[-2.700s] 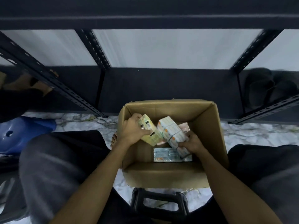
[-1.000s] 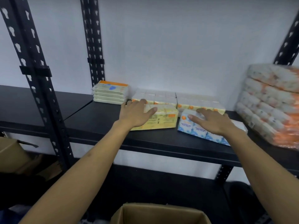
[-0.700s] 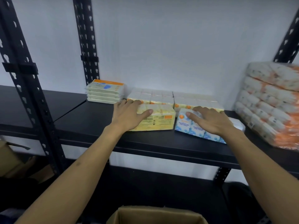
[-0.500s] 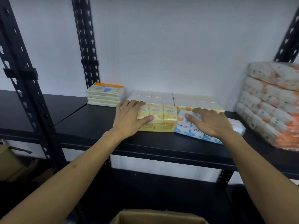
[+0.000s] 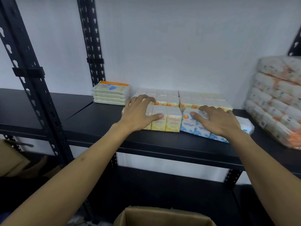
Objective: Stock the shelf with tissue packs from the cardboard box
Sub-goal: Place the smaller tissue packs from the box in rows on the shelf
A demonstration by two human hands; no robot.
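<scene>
On the black shelf [image 5: 101, 121] a yellow tissue pack [image 5: 169, 122] stands upright in front of a back row of pale tissue packs [image 5: 202, 101]. My left hand [image 5: 138, 115] lies over its left end, fingers stretched across the top and thumb on its upper front edge. Right beside it lies a blue-and-white tissue pack [image 5: 189, 126], which my right hand [image 5: 217, 122] presses with spread fingers. The open cardboard box [image 5: 162, 215] shows at the bottom edge, its inside hidden.
A stack of flat cream packs [image 5: 110, 95] sits at the shelf's left rear. A large wrapped bundle of tissue rolls [image 5: 276, 101] fills the right end. Black perforated uprights [image 5: 31, 82] stand left. Another cardboard box [image 5: 9, 159] sits low on the left.
Both packs went from the box onto the shelf. In the last half second the yellow pack tipped up onto its edge, and both hands slid the packs slightly toward the back row.
</scene>
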